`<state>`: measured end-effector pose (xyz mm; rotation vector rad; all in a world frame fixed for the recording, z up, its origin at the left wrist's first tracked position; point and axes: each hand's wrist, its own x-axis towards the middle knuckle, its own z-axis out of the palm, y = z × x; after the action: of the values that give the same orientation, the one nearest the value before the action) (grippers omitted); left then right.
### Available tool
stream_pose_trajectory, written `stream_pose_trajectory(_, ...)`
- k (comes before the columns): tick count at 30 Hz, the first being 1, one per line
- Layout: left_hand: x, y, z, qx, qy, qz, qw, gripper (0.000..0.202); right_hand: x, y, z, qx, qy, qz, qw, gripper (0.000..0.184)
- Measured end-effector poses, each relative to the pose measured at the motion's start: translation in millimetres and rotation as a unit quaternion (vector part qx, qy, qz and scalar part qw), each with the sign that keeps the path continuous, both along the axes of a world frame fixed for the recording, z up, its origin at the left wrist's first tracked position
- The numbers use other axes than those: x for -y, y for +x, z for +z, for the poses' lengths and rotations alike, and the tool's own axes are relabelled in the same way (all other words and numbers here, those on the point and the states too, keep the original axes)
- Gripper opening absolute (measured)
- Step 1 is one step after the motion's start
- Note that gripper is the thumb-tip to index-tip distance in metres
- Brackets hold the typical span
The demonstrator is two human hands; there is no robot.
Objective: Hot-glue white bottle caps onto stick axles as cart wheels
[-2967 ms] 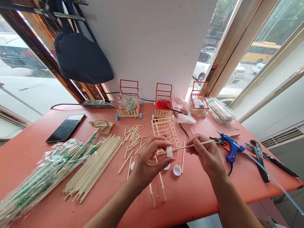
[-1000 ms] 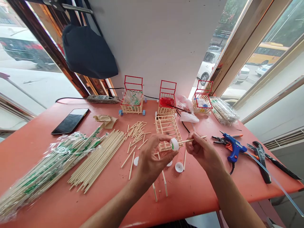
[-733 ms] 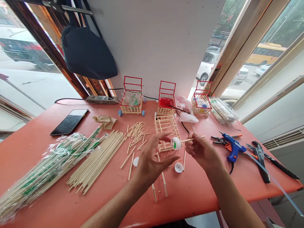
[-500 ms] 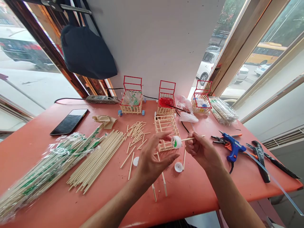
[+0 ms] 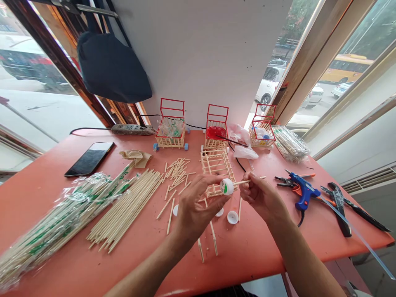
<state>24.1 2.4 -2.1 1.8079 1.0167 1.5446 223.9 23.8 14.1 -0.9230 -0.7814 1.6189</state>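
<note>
My right hand [image 5: 258,194] pinches a thin wooden stick [image 5: 241,182], held nearly level above the table. At the stick's left end is a white bottle cap [image 5: 227,187] with a green mark. My left hand [image 5: 201,198] has its thumb and fingers closed around that cap. Behind the hands lies a stick frame [image 5: 216,161], partly hidden by the fingers. A loose white cap [image 5: 232,217] rests on the table below, and two more caps show partly beside my left hand. Two jointed sticks [image 5: 213,239] lie in front.
Cut stick pieces [image 5: 177,173], long sticks [image 5: 126,208] and bagged sticks [image 5: 62,214] lie left, near a phone [image 5: 90,159]. Small stick carts [image 5: 171,134] stand along the wall. At right are a blue glue gun [image 5: 303,189], pliers [image 5: 338,210] and another stick pack [image 5: 291,143].
My left thumb and fingers have closed in on the cap from a wider spread. Cap and stick have shifted slightly left. Another white cap now shows below my left hand.
</note>
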Motion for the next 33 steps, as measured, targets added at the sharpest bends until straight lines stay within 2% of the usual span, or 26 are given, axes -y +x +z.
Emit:
stream_pose_trajectory(5, 0.7, -0.6, -1.5, -0.007, -0.009, -0.001, 1.000, 0.025, 0.1, -0.5, 0.4, -0.011, -0.009, 0.004, 1.000, 0.034)
stream_pose_trajectory(11, -1.6, -4.5, -1.6, 0.017, -0.030, -0.026, 0.999, 0.046, -0.3, 4.9, 1.5, -0.040, -0.028, -0.008, 0.999, 0.032)
stream_pose_trajectory(16, -3.4, -12.1, 6.0, 0.030, -0.044, 0.032, 0.998, 0.021, 0.2, 15.6, 7.2, -0.079, -0.024, -0.035, 0.996, 0.028)
stream_pose_trajectory(19, -3.3, -11.3, 8.2, 0.030, -0.050, 0.038, 0.998, 0.018, 0.5, 18.4, 10.3, -0.105, -0.019, -0.051, 0.993, 0.025)
stream_pose_trajectory(21, -2.0, -8.2, 8.4, 0.039, -0.082, 0.016, 0.996, 0.020, 0.0, 18.5, 10.5, -0.117, -0.018, -0.047, 0.992, 0.024)
stream_pose_trajectory(24, 0.3, -2.8, 10.7, 0.062, -0.172, -0.042, 0.982, 0.026, -1.4, 17.3, 9.0, -0.132, -0.020, -0.034, 0.990, 0.024)
stream_pose_trajectory(29, 2.2, 3.0, 21.9, 0.139, -0.282, -0.133, 0.940, 0.038, -2.9, 16.2, 6.3, -0.144, -0.015, -0.023, 0.989, 0.025)
stream_pose_trajectory(33, 5.1, 9.3, 22.8, 0.191, -0.326, -0.174, 0.909, 0.034, -4.6, 16.4, 4.4, -0.138, -0.014, -0.021, 0.990, 0.024)
